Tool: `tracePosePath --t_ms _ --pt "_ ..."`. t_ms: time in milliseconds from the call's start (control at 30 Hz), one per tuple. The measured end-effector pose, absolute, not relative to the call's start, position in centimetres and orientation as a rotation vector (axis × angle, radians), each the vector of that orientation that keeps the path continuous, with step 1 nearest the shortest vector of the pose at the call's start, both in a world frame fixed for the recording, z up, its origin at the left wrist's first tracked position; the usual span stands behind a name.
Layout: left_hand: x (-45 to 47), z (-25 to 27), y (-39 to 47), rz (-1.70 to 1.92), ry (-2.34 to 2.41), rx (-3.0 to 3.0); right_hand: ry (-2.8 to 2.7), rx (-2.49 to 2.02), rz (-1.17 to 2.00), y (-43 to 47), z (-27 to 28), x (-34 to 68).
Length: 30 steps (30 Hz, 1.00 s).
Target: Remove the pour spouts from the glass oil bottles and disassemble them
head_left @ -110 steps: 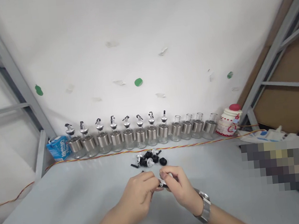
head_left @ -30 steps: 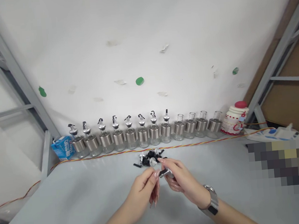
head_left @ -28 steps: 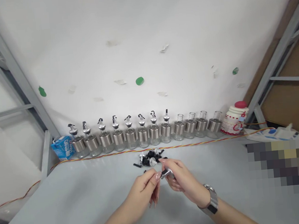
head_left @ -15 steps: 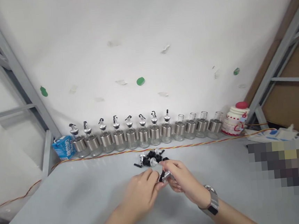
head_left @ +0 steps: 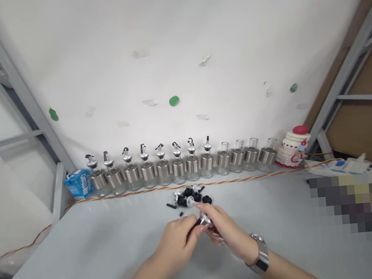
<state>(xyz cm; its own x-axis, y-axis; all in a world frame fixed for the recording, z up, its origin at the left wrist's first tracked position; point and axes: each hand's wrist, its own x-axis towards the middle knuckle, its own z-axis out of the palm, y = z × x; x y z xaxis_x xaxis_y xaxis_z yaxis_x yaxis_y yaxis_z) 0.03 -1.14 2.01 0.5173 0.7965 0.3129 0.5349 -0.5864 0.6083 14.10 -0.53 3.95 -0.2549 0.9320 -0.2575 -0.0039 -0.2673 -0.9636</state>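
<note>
My right hand (head_left: 229, 229), with a metal-banded watch on its wrist, closes around a silver pourer spout (head_left: 206, 219). Pinched between the thumb and fingers of my left hand (head_left: 178, 240) is a small black piece (head_left: 198, 222), which meets the narrow end of the spout. Its exact shape is mostly covered by my fingers. Just beyond both hands lies a pile of silver spouts and black stoppers (head_left: 188, 192). A black strip (head_left: 171, 206) rests at the pile's left, and a tiny black bit (head_left: 181, 213) lies in front of it.
Along the wall stands a row of glass bottles with steel bands (head_left: 148, 171). Those on the left carry pourers; several at the right have bare necks (head_left: 225, 147). A blue carton (head_left: 79, 183) and a red-lidded jar (head_left: 292, 147) flank the row. A twisted cable (head_left: 138, 192) runs before it.
The spout has turned in my right hand, and its narrow end now meets the black piece in my left. A tiny black bit on the table and a round black stopper have come into clear view.
</note>
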Motion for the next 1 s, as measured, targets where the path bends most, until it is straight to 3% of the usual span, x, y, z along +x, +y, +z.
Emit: tracePosePath --t_ms 200,400,800,1000 --pt "-0.6 1.7 -0.4 0.736 1.308 2.547 -1.144 -1.205 1.488 -0.3 3.2 13.9" --pt "-0.8 1.9 -0.5 0.925 1.575 2.419 -0.969 -0.955 1.498 0.1 3.7 14.3" --pt "-0.7 1.2 0.0 0.868 1.637 2.524 -1.274 -1.004 1.249 -1.5 1.4 13.0" --pt "-0.2 1.1 -0.4 0.894 1.583 2.456 -1.217 -0.974 1.312 -1.7 1.2 12.7"
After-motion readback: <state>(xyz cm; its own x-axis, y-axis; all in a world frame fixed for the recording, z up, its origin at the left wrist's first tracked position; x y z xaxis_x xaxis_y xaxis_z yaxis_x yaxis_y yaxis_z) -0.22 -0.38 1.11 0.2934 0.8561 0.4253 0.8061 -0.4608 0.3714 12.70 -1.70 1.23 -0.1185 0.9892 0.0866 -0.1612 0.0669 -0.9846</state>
